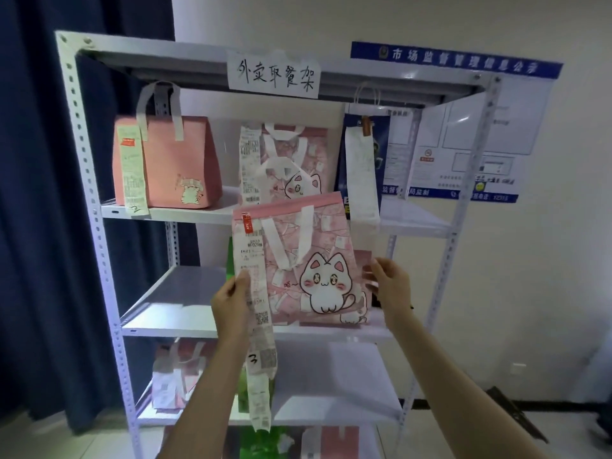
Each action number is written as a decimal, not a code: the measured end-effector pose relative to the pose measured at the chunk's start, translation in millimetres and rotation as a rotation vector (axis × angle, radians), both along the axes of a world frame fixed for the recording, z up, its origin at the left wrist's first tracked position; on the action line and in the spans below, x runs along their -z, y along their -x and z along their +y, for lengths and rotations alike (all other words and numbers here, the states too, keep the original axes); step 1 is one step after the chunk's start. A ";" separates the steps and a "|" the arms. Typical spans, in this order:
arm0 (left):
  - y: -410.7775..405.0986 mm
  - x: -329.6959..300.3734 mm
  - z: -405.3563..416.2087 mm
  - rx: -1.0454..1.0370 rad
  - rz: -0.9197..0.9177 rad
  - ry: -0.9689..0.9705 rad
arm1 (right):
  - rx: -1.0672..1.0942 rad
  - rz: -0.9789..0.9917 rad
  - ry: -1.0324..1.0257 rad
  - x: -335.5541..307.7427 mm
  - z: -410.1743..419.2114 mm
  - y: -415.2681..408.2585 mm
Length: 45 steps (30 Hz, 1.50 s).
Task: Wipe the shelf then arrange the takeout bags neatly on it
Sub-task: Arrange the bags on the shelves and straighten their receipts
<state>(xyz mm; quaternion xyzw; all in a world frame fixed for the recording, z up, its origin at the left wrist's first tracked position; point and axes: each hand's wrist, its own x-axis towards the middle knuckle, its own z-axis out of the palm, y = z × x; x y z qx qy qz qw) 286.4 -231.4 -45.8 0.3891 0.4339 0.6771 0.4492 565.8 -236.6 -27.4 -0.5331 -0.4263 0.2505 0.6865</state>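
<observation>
Pink bag [308, 260] with white cat print, plain salmon bag [172, 160], dark blue bag [381, 150], white rack [99, 226], navy curtain [33, 193].

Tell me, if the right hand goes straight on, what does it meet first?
The right hand points left at the cat bag, so it probably meets the bag's right edge first; whether it touches already is unclear.

"外卖取餐架" on shelf label [274, 75]; "3" on receipt [253, 358].
</observation>
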 end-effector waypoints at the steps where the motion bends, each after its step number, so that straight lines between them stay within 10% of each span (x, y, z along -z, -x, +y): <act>1: 0.0 -2.8 4.8 -0.009 -0.001 -0.008 | 0.019 -0.010 -0.015 -7.9 10.0 -6.5; 24: -26.9 -38.9 28.5 -0.256 0.205 -0.123 | 0.269 -0.358 0.124 -107.5 168.9 -79.6; 45: -78.9 -56.4 18.0 -0.163 0.175 -0.185 | 0.417 -0.378 -0.106 -79.0 30.5 -142.9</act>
